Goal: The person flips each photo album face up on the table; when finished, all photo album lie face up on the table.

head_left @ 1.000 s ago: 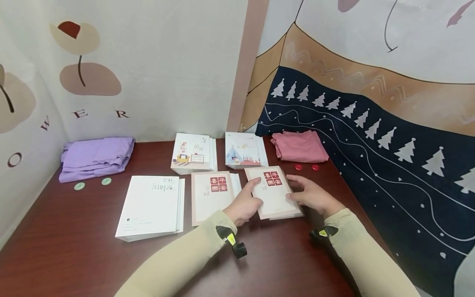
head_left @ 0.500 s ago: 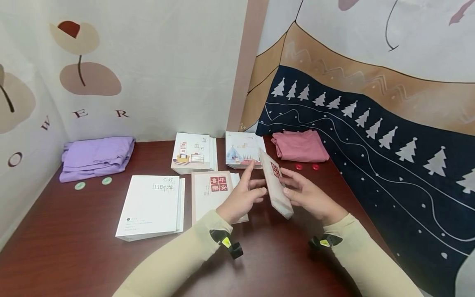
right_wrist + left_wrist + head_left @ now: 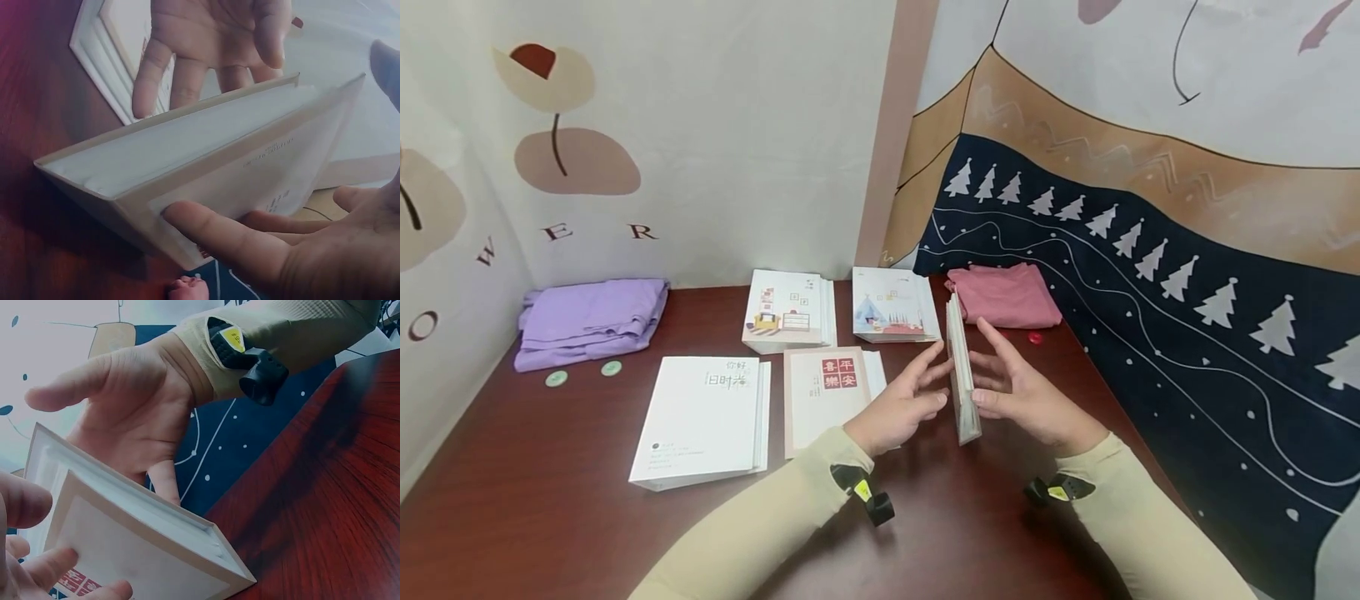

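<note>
A beige-covered book point(image 3: 959, 379) stands on edge between my hands, its white page edges facing me in the head view. My left hand point(image 3: 897, 410) is at its left side, fingers extended; in the left wrist view its fingertips lie at the cover point(image 3: 144, 544) with red characters. On the other side is my right hand point(image 3: 1037, 404), fingers spread, with a finger against the back cover in the right wrist view point(image 3: 250, 181). A matching book point(image 3: 823, 417) lies flat just left of my left hand, partly hidden by it.
Left lies a larger white book point(image 3: 696, 421). Two illustrated books point(image 3: 782, 327) point(image 3: 891, 312) sit behind. Folded purple cloth point(image 3: 591, 325) and green buttons point(image 3: 556, 379) are at far left; folded pink cloth point(image 3: 1011, 296) and a red button point(image 3: 1036, 337) at back right. Curtains border the table point(image 3: 955, 517).
The book has gone from lying tilted face-up, held by both hands, to standing on edge with its cover turned left. My left hand has let go of its grip and straightened its fingers.
</note>
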`<state>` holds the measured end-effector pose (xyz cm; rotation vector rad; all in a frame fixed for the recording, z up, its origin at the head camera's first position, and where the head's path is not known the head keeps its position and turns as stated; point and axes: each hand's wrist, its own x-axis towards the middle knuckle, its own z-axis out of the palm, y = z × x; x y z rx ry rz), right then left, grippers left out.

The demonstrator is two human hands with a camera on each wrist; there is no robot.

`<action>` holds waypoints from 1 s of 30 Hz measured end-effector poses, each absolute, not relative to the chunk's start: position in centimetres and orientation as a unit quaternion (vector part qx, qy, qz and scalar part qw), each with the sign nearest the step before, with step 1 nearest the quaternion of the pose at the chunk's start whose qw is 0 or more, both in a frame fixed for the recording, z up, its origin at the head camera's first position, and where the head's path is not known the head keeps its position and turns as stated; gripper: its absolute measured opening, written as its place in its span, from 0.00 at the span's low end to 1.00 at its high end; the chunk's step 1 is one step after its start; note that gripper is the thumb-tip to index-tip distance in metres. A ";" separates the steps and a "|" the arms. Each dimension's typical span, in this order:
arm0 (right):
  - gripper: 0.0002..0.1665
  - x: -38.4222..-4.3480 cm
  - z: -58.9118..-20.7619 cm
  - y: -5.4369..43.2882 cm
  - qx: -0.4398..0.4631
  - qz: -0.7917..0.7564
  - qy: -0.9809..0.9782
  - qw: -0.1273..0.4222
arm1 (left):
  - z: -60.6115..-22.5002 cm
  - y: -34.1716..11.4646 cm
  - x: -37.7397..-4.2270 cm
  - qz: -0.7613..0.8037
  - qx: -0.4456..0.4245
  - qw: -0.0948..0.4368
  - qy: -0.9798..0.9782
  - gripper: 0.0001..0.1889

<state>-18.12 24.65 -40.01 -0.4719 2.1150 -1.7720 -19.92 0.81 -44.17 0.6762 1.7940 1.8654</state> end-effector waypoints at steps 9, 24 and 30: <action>0.65 -17.8 -39.3 24.5 -0.100 -0.565 0.813 0.098 | -45.6 1.5 -19.9 0.626 0.226 0.287 0.689 0.39; 0.40 -20.7 -42.1 28.0 0.006 -0.424 0.888 0.176 | -46.0 0.9 -20.3 0.621 0.093 0.249 0.737 0.40; 0.41 -21.6 -43.1 29.0 -0.016 -0.420 0.880 0.223 | -46.4 0.7 -20.3 0.631 0.087 0.256 0.727 0.41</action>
